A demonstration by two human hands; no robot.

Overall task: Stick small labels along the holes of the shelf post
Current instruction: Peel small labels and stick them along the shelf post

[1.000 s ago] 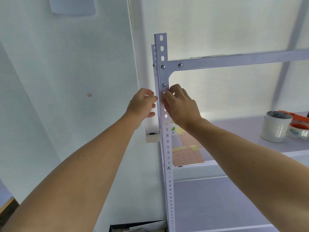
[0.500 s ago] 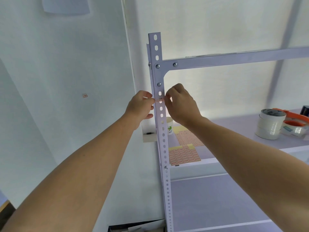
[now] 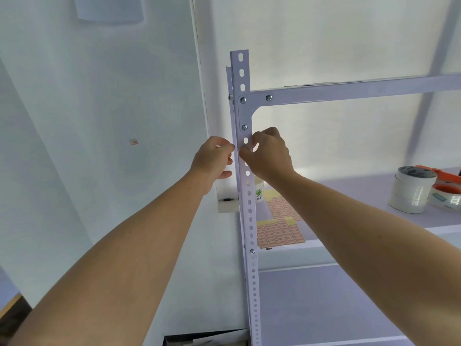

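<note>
The white shelf post (image 3: pixel 250 216) stands upright at centre, with a row of holes down its front. My right hand (image 3: pixel 270 153) clamps it just below the corner bracket (image 3: pixel 245 113), thumb pressed flat on the front face and fingers curled at the right edge. My left hand (image 3: pixel 214 158) is closed, its fingertips touching the post's left edge at the same height. No label shows between the fingers; the spot is hidden under my thumb. Two orange label sheets (image 3: pixel 279 234) lie on the shelf (image 3: pixel 349 233) behind the post.
Stacked white tape rolls (image 3: pixel 411 193) and an orange tape dispenser (image 3: pixel 446 186) stand on the shelf at right. A small white bottle (image 3: pixel 259 193) is behind the post. One stray label (image 3: pixel 134 142) sticks on the left wall. An open box (image 3: pixel 207 339) sits below.
Half a second ago a small orange label was stretched across the post between both hands. Now my right thumb covers that spot and the label is out of sight.
</note>
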